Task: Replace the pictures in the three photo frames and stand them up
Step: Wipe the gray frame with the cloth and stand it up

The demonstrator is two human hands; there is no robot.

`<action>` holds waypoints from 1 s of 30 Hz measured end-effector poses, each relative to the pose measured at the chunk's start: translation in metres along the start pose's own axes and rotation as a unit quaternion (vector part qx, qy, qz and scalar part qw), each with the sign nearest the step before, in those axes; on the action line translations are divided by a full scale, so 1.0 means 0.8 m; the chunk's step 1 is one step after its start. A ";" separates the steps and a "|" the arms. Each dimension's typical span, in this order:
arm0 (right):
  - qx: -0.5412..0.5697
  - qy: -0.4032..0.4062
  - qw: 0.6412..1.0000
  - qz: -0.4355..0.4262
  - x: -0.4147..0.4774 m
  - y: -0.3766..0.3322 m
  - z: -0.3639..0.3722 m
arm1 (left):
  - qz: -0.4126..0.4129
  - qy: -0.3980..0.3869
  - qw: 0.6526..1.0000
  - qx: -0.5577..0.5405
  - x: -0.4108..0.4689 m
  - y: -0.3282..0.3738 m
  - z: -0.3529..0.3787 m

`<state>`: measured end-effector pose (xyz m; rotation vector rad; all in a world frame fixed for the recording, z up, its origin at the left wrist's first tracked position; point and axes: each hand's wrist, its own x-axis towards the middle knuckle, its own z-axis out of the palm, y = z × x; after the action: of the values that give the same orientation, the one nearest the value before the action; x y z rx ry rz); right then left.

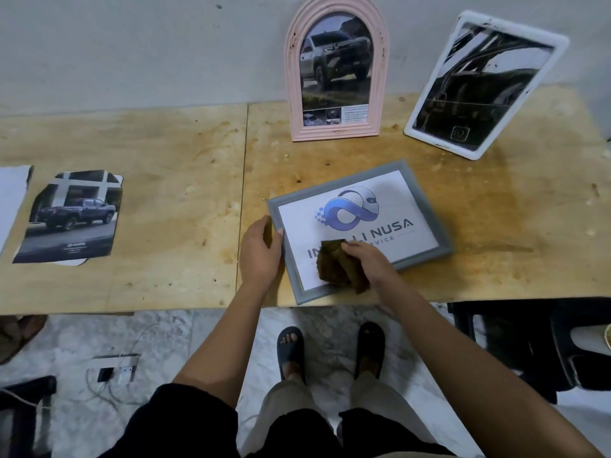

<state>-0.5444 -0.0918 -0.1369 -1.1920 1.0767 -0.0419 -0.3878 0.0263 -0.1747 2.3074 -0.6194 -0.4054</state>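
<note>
A grey photo frame (426, 190) lies flat near the table's front edge, face up, showing a white sheet with a blue logo. My left hand (259, 251) holds the frame's left edge. My right hand (368, 261) grips a crumpled brown cloth (334, 269) pressed on the frame's glass. A pink arched frame (335, 69) with a truck picture stands against the wall. To its right a white rectangular frame (486, 85) with a dark car picture leans on the wall.
The plywood table (165, 153) carries a loose truck picture (71, 218) at the left, beside a white sheet (11, 200) at the edge. Below are a marble floor, my sandalled feet, a power strip (114, 373) and dark furniture (529, 345) at the right.
</note>
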 end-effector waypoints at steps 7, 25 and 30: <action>0.221 -0.109 0.965 0.086 0.005 0.012 -0.009 | 0.035 -0.061 0.997 0.045 -0.008 -0.013 0.012; 0.264 -0.042 0.959 0.091 0.017 -0.027 -0.030 | -0.006 -0.096 0.993 0.072 0.001 0.000 0.017; 0.272 -0.046 0.961 0.031 0.016 -0.038 -0.037 | -0.019 -0.104 0.992 0.076 0.002 0.007 0.018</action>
<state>-0.5430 -0.1328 -0.1214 -0.6561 0.9387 -0.2190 -0.3943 0.0138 -0.1812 2.4434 -0.7308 -0.6415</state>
